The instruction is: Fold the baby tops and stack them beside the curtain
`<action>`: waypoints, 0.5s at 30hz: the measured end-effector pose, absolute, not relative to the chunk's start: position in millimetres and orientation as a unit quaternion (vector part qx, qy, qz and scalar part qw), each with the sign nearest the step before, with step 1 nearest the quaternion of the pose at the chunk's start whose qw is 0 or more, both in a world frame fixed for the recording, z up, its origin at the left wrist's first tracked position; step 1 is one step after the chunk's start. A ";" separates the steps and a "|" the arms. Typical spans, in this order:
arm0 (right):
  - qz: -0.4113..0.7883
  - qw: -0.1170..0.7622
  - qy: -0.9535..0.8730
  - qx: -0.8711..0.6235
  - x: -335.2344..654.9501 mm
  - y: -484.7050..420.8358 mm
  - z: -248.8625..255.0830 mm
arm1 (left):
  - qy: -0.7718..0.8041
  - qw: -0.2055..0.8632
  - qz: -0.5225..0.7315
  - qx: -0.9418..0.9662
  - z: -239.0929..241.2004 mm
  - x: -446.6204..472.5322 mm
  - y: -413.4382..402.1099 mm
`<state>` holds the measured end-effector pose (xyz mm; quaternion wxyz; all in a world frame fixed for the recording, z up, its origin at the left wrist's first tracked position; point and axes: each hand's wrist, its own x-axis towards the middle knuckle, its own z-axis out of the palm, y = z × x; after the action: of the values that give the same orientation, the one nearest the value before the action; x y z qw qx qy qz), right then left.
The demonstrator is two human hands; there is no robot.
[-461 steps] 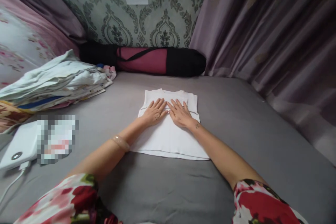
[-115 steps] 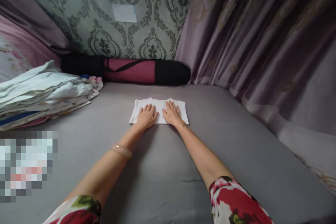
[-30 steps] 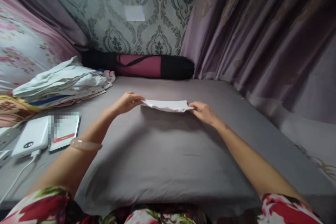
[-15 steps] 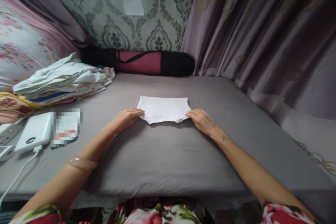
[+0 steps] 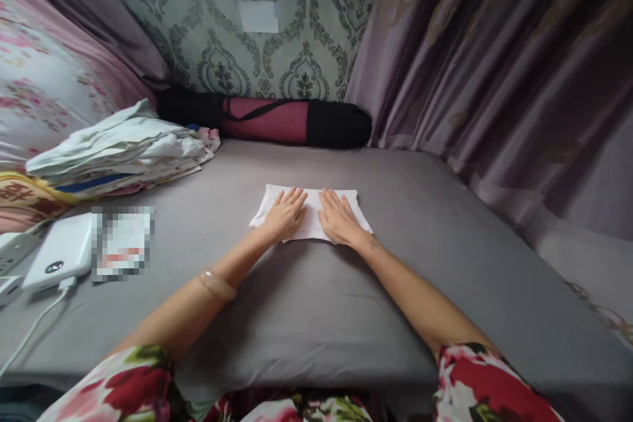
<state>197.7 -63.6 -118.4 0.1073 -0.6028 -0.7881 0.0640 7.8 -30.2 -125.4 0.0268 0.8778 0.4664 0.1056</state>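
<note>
A small white folded garment (image 5: pixel 312 219) lies flat on the grey sheet (image 5: pixel 316 303), its exact kind hard to make out. My left hand (image 5: pixel 287 212) rests palm down on its left half, fingers stretched out. On the right half, my right hand (image 5: pixel 338 215) also lies flat with its fingers extended. Both hands cover part of the cloth; its middle strip, top edge and side corners show.
To the left stands a stack of folded clothes (image 5: pixel 128 148). Nearer are a white power bank (image 5: pixel 59 254) with a cable and a blurred packet (image 5: pixel 123 244). A black and maroon long bag (image 5: pixel 267 120) lies along the wall; curtains (image 5: pixel 469 59) hang at right.
Both hands have let go of the garment's side edges and moved inward onto its top, fingers now spread flat. The garment's lower side corners now spread wider.
</note>
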 end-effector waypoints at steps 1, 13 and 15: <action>0.067 0.098 -0.790 -0.602 188.9 -59.4 -122.4 | 0.474 0.011 0.099 0.875 -130.3 18.1 -29.9; 0.094 0.053 -0.772 -0.627 176.4 -46.1 -135.5 | 0.511 0.057 0.043 0.857 -150.5 32.5 -19.8; 0.109 0.045 -0.773 -0.624 177.2 -44.0 -132.2 | 0.501 0.066 0.031 0.862 -146.7 31.6 -16.8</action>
<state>177.2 -44.0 -132.2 0.0447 -0.6238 -0.7727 0.1089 31.6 -16.8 -146.7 0.0663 0.8625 0.5007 0.0312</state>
